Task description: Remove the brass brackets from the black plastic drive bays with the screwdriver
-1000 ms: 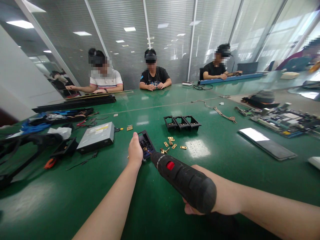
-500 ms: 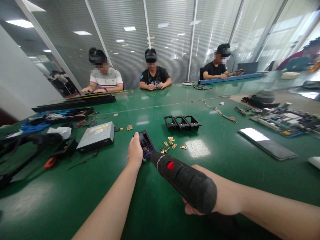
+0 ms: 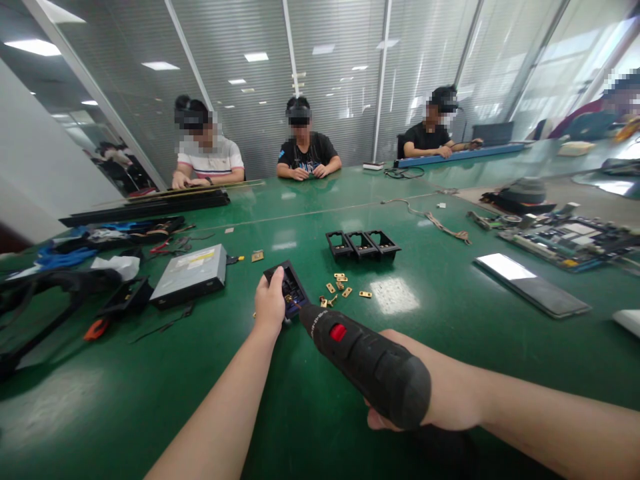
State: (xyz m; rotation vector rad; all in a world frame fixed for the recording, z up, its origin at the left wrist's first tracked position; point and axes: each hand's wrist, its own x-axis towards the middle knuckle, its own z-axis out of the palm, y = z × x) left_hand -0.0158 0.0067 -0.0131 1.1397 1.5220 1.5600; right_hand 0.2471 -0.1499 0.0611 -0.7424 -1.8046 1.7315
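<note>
Your left hand (image 3: 270, 303) is down on the green table (image 3: 125, 373), fingers curled over the near left edge of the black housing (image 3: 287, 283) and pinning it in place. That housing sits just ahead of you, a little left of centre, lying open side up. Your right hand (image 3: 443, 397) is wrapped tight around the butt of the electric screwdriver (image 3: 367, 363), red switch facing up. The tool slants away from you and leftwards, and its tip is inside the housing, right beside your left thumb.

Just right of the housing lies a scatter of small brass pieces (image 3: 343, 288), loose on the table. Farther off, a row of three black housings (image 3: 363, 245) stands side by side. To the left rests a grey optical drive (image 3: 189, 275), with cables and black parts beyond it. Out on the right there's a flat grey panel (image 3: 530, 285) and, farther back, a circuit board (image 3: 570, 239). Other people sit along the far edge, their hands on their own work.
</note>
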